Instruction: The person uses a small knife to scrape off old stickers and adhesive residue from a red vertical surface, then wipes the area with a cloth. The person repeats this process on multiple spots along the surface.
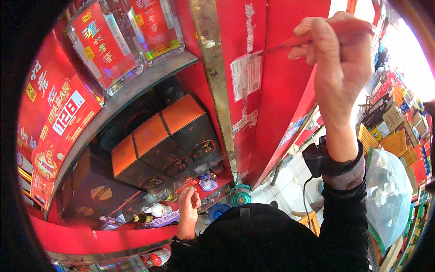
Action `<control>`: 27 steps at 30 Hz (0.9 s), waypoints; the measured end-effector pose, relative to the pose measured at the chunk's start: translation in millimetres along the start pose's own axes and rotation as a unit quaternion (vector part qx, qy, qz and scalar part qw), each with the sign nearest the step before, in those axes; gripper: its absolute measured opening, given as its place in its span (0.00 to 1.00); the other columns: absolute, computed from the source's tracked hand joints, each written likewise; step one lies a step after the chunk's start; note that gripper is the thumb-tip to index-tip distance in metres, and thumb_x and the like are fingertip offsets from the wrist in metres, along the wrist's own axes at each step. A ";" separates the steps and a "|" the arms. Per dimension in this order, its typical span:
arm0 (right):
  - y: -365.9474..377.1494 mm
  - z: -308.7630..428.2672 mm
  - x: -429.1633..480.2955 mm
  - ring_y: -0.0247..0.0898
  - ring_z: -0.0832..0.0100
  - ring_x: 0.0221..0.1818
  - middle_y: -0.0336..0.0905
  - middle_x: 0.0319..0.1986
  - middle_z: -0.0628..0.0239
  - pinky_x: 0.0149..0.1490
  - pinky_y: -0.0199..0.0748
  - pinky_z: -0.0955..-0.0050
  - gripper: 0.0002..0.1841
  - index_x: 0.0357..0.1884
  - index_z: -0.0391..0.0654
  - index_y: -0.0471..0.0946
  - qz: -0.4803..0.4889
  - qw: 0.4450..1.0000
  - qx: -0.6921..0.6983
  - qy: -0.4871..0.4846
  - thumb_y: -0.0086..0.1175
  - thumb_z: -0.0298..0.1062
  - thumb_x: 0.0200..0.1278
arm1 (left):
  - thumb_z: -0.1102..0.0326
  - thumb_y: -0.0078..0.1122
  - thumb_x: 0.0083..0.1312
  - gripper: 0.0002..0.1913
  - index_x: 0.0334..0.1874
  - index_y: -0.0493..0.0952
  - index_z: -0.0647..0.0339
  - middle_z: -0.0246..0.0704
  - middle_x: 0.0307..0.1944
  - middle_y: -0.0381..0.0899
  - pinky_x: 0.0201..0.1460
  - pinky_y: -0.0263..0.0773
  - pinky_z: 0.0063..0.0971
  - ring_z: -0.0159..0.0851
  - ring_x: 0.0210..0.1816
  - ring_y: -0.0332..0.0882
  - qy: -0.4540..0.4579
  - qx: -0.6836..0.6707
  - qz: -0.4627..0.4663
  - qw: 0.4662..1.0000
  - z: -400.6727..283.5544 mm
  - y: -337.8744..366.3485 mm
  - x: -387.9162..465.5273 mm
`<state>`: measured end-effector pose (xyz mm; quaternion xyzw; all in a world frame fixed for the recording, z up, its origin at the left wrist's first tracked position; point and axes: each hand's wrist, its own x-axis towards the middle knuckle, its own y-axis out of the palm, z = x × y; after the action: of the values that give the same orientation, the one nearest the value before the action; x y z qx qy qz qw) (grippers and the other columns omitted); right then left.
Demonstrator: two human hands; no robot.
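My right hand (334, 51) is raised at the upper right, closed around a red-handled tool (294, 41) with a narrow dark blade. Slight blur leaves it unclear whether the tool is a pair of scissors. Its tip meets or nearly meets the top edge of a white printed label (245, 80) stuck on a red panel (282, 85). Worn strips of clear tape (249, 23) run above and below that label. Lower down, my left hand (189, 204) hangs before the display shelf with its fingers curled, and nothing shows in them.
Black boxes with orange tops (183, 114) fill the shelf at left, below red packages in clear cases (102, 51). A translucent domed cover (387, 193) stands at right, near piled cartons (394, 115). A green container (241, 195) sits low beside the panel.
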<state>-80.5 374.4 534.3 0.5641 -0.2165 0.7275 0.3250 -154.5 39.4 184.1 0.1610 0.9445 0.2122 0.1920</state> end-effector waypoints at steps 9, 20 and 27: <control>-10.1 -6.5 -99.4 0.76 0.74 0.29 0.80 0.31 0.59 0.33 0.75 0.81 0.08 0.44 0.40 0.65 0.114 0.982 -0.066 0.136 0.51 0.21 0.68 | 0.63 0.55 0.73 0.08 0.38 0.75 0.60 0.26 0.22 0.73 0.22 0.61 0.16 0.22 0.21 0.68 0.124 0.183 0.137 0.966 -51.9 90.4 11.7; -65.4 32.9 -231.8 0.75 0.75 0.30 0.80 0.31 0.61 0.37 0.75 0.77 0.10 0.41 0.37 0.69 0.143 0.925 -0.106 0.335 0.58 0.20 0.60 | 0.79 0.54 0.66 0.26 0.68 0.65 0.71 0.43 0.68 0.64 0.71 0.61 0.33 0.39 0.69 0.65 0.386 0.233 0.301 0.840 -88.5 232.4 30.6; -99.4 26.6 -272.9 0.74 0.75 0.30 0.79 0.33 0.57 0.35 0.75 0.77 0.07 0.41 0.36 0.68 0.123 0.905 -0.101 0.393 0.55 0.21 0.66 | 0.80 0.50 0.67 0.30 0.73 0.57 0.70 0.47 0.69 0.64 0.73 0.59 0.34 0.43 0.71 0.63 0.378 0.178 0.255 0.872 -78.1 280.7 47.5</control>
<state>50.4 363.0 273.9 0.1648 -0.2116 0.8987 0.3468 -167.2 272.1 365.3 0.3349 0.8931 0.1270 -0.2721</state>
